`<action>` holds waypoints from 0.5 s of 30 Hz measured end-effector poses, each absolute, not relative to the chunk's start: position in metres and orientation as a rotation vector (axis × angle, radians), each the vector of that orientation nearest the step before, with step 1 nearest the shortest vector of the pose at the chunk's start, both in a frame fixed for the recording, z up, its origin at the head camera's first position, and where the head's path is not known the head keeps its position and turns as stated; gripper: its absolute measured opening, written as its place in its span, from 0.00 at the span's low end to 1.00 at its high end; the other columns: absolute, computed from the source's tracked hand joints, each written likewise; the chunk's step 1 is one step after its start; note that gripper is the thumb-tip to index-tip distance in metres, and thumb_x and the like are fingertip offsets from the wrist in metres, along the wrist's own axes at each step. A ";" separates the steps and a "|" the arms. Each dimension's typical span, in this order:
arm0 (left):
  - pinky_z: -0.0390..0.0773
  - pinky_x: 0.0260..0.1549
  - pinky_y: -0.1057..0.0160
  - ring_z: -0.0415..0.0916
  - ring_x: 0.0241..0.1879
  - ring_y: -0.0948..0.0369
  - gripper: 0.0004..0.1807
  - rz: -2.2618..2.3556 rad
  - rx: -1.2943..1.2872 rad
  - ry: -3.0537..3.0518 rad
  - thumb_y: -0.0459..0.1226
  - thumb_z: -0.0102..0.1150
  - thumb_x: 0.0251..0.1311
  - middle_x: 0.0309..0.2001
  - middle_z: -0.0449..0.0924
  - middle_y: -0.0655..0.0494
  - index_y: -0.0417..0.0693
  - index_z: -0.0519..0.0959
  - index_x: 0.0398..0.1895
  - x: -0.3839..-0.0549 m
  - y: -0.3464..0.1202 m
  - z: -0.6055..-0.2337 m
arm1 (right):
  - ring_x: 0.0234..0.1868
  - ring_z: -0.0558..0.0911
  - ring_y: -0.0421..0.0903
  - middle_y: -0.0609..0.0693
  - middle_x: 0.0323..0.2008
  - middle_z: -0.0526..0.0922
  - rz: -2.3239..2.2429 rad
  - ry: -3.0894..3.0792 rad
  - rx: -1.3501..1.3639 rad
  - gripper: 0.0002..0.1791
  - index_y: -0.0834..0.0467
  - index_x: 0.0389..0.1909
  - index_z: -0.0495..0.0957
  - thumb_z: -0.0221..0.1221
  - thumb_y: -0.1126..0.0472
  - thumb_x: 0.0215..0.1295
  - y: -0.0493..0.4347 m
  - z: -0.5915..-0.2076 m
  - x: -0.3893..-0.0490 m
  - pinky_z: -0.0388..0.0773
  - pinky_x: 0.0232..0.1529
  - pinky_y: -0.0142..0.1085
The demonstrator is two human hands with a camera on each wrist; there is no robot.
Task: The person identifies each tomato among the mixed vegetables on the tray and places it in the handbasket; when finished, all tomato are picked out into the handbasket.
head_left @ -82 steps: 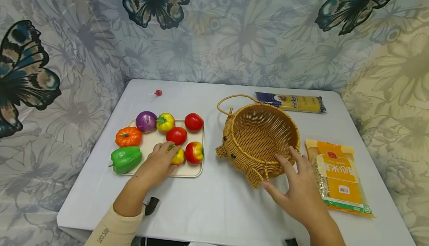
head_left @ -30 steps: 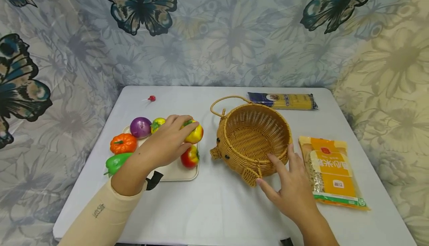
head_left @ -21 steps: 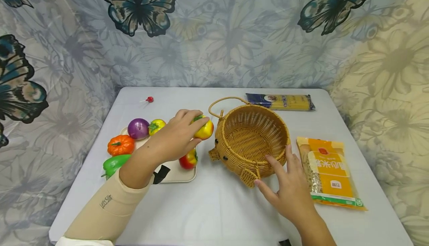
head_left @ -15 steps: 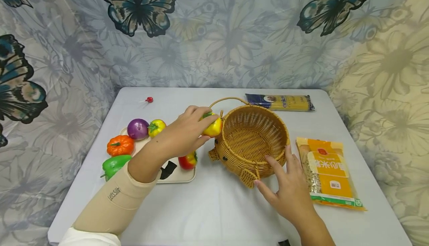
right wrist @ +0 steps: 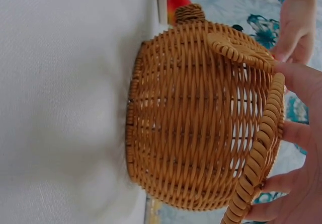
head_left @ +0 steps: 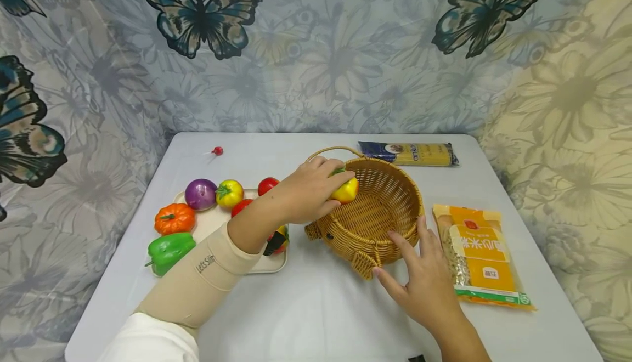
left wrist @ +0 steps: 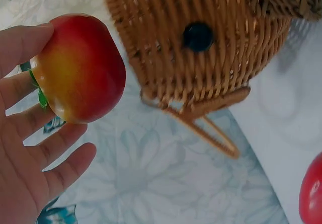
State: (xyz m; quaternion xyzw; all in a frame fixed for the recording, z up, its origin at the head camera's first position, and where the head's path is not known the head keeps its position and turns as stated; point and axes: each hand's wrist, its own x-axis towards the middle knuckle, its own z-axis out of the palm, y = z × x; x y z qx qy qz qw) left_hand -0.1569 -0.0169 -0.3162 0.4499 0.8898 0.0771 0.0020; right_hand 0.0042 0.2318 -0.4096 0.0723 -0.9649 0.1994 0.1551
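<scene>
In the head view my left hand [head_left: 308,193] holds a yellow-and-red bell pepper [head_left: 347,191] above the left rim of the wicker basket [head_left: 397,186]. The left wrist view shows the thumb and fingers pinching the pepper [left wrist: 83,68] at its green stem end, beside the basket's woven wall [left wrist: 201,73]. My right hand [head_left: 424,285] holds the basket's near right rim, thumb outside by an ear and a finger inside. The right wrist view shows that hand [right wrist: 302,173] along the rim, near the raised handle [right wrist: 256,158]. No items show in the visible part of the basket.
A cream tray [head_left: 212,225] on the left bears a purple vegetable [head_left: 200,194], pumpkin [head_left: 175,219], green pepper [head_left: 170,252], yellow pepper [head_left: 229,193] and tomatoes [head_left: 268,185], partly behind the left arm. Pasta [head_left: 410,153] lies behind the basket, a grain packet [head_left: 476,255] right, a lollipop [head_left: 218,151] back left.
My left hand has picked the yellow-and-red pepper off the tray, lifted it and carried it right to over the basket rim. The right hand stays at the basket.
</scene>
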 end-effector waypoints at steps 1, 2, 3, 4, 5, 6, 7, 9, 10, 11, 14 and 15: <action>0.73 0.62 0.51 0.67 0.65 0.50 0.32 0.227 1.426 2.785 0.49 0.61 0.70 0.70 0.67 0.52 0.56 0.66 0.75 -0.157 -0.014 -0.318 | 0.70 0.60 0.81 0.69 0.80 0.45 0.568 -2.762 0.209 0.41 0.49 0.67 0.75 0.75 0.42 0.52 0.232 -0.410 0.004 0.58 0.60 0.81; 0.73 0.62 0.51 0.67 0.64 0.50 0.32 0.213 1.439 2.777 0.49 0.61 0.70 0.70 0.68 0.52 0.56 0.66 0.75 -0.158 -0.011 -0.321 | 0.70 0.60 0.80 0.69 0.80 0.45 0.567 -2.761 0.211 0.41 0.48 0.67 0.74 0.75 0.41 0.52 0.232 -0.410 0.004 0.58 0.60 0.80; 0.73 0.61 0.51 0.68 0.64 0.50 0.32 0.195 1.448 2.768 0.49 0.61 0.70 0.69 0.68 0.52 0.55 0.67 0.75 -0.158 -0.008 -0.323 | 0.70 0.60 0.80 0.69 0.80 0.46 0.564 -2.761 0.210 0.41 0.48 0.67 0.75 0.75 0.41 0.52 0.232 -0.410 0.004 0.58 0.60 0.80; 0.73 0.61 0.51 0.68 0.63 0.50 0.32 0.178 1.452 2.757 0.49 0.61 0.70 0.69 0.68 0.52 0.55 0.67 0.75 -0.158 -0.006 -0.325 | 0.70 0.60 0.79 0.69 0.80 0.46 0.562 -2.761 0.209 0.41 0.49 0.67 0.75 0.75 0.42 0.52 0.232 -0.410 0.005 0.59 0.60 0.80; 0.72 0.63 0.50 0.68 0.64 0.50 0.32 0.162 1.450 2.744 0.49 0.61 0.70 0.70 0.68 0.51 0.55 0.67 0.75 -0.158 -0.003 -0.327 | 0.70 0.60 0.79 0.69 0.80 0.46 0.559 -2.762 0.207 0.41 0.49 0.67 0.75 0.75 0.42 0.52 0.231 -0.411 0.005 0.59 0.60 0.80; 0.71 0.64 0.50 0.68 0.65 0.50 0.32 0.141 1.445 2.731 0.49 0.60 0.71 0.70 0.67 0.52 0.56 0.66 0.76 -0.157 -0.002 -0.329 | 0.70 0.61 0.79 0.69 0.80 0.46 0.559 -2.762 0.207 0.41 0.49 0.67 0.75 0.75 0.42 0.52 0.231 -0.411 0.005 0.59 0.60 0.79; 0.70 0.66 0.49 0.67 0.66 0.50 0.33 0.126 1.437 2.719 0.49 0.60 0.71 0.71 0.66 0.52 0.56 0.66 0.76 -0.157 0.000 -0.331 | 0.70 0.61 0.79 0.69 0.80 0.46 0.560 -2.763 0.205 0.41 0.49 0.67 0.75 0.75 0.42 0.52 0.231 -0.411 0.005 0.59 0.61 0.79; 0.68 0.69 0.48 0.65 0.67 0.51 0.33 0.106 1.423 2.696 0.49 0.60 0.71 0.72 0.65 0.52 0.56 0.65 0.77 -0.157 0.003 -0.335 | 0.71 0.60 0.79 0.69 0.80 0.46 0.569 -2.768 0.199 0.40 0.49 0.67 0.75 0.75 0.43 0.53 0.231 -0.410 0.005 0.59 0.61 0.79; 0.66 0.70 0.47 0.65 0.68 0.51 0.33 0.102 1.418 2.687 0.49 0.60 0.71 0.73 0.65 0.52 0.57 0.65 0.77 -0.156 0.004 -0.336 | 0.71 0.60 0.79 0.69 0.80 0.46 0.573 -2.771 0.195 0.40 0.49 0.67 0.74 0.75 0.43 0.53 0.230 -0.410 0.005 0.58 0.62 0.79; 0.65 0.71 0.46 0.64 0.68 0.51 0.33 0.104 1.416 2.679 0.49 0.60 0.71 0.73 0.65 0.52 0.57 0.65 0.77 -0.156 0.005 -0.337 | 0.71 0.60 0.80 0.69 0.80 0.46 0.576 -2.772 0.192 0.40 0.49 0.67 0.74 0.75 0.43 0.53 0.230 -0.410 0.005 0.58 0.62 0.79; 0.63 0.72 0.44 0.65 0.67 0.52 0.33 0.115 1.419 2.670 0.49 0.60 0.71 0.72 0.65 0.53 0.57 0.65 0.77 -0.156 0.008 -0.340 | 0.71 0.59 0.79 0.68 0.80 0.45 0.580 -2.781 0.178 0.39 0.49 0.67 0.75 0.74 0.43 0.54 0.230 -0.408 0.006 0.59 0.62 0.79; 0.62 0.72 0.43 0.65 0.67 0.53 0.33 0.122 1.418 2.669 0.49 0.60 0.70 0.72 0.66 0.54 0.57 0.65 0.77 -0.157 0.008 -0.340 | 0.72 0.58 0.79 0.68 0.80 0.45 0.581 -2.782 0.175 0.39 0.49 0.67 0.75 0.74 0.43 0.54 0.230 -0.408 0.006 0.58 0.62 0.78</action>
